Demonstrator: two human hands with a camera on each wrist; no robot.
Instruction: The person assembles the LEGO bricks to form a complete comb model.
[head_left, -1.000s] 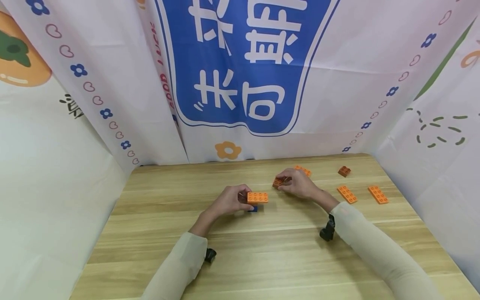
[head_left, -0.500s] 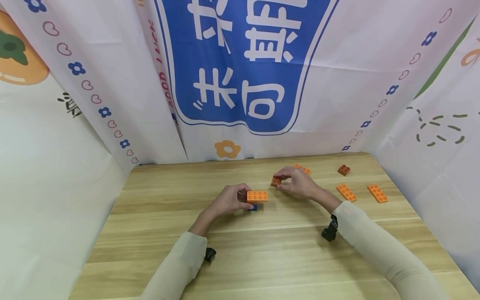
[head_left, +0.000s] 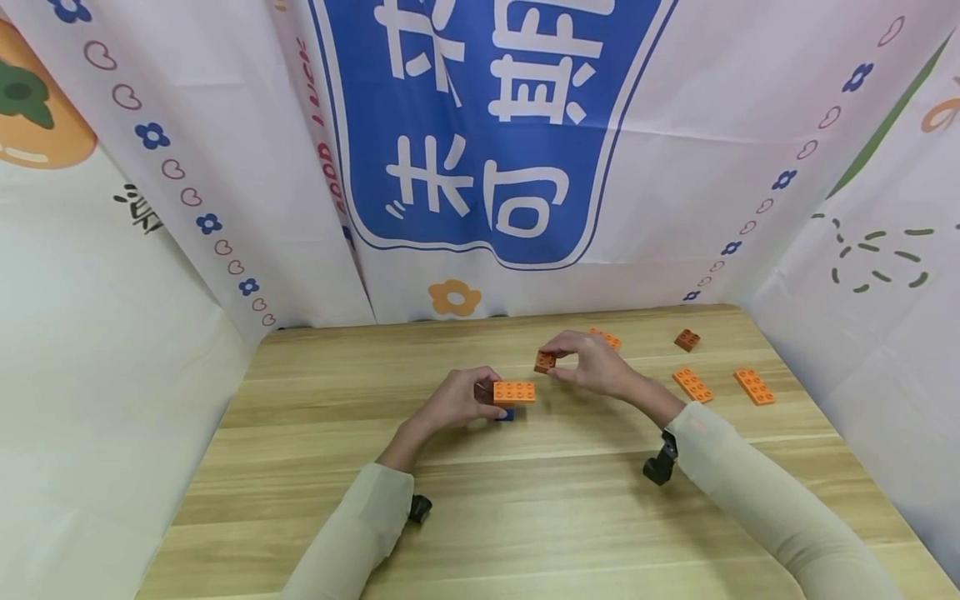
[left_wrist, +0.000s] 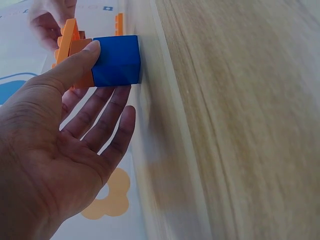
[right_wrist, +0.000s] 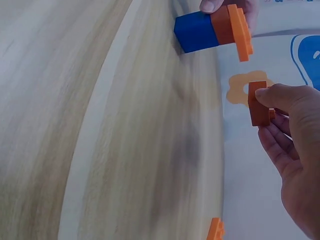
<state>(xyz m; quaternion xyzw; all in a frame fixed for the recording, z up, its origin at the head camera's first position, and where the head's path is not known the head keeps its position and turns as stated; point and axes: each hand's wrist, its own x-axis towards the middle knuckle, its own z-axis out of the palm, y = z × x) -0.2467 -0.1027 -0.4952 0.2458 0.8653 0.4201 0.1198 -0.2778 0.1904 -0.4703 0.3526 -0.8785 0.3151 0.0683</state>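
Observation:
A small stack stands on the table: a blue block (left_wrist: 117, 60) at the bottom, a brown block (right_wrist: 222, 28) on it and an orange eight-stud plate (head_left: 514, 392) on top. My left hand (head_left: 459, 402) grips the stack from the left, its thumb across the brown and blue blocks in the left wrist view. Up and to the right of the stack, my right hand (head_left: 596, 365) pinches a small brown brick (head_left: 545, 361) between thumb and fingers. In the right wrist view that brick (right_wrist: 259, 104) is held off the table, apart from the stack.
Behind the right hand lies an orange plate (head_left: 606, 337). Farther right on the wooden table (head_left: 525, 517) are another brown brick (head_left: 687, 339) and two orange plates, one nearer (head_left: 693, 385) and one near the right edge (head_left: 753, 387). A printed cloth (head_left: 637, 283) hangs behind.
My right hand has moved slightly left with the brown brick, closer to the stack. My left hand keeps its grip, and the stack has stayed in place.

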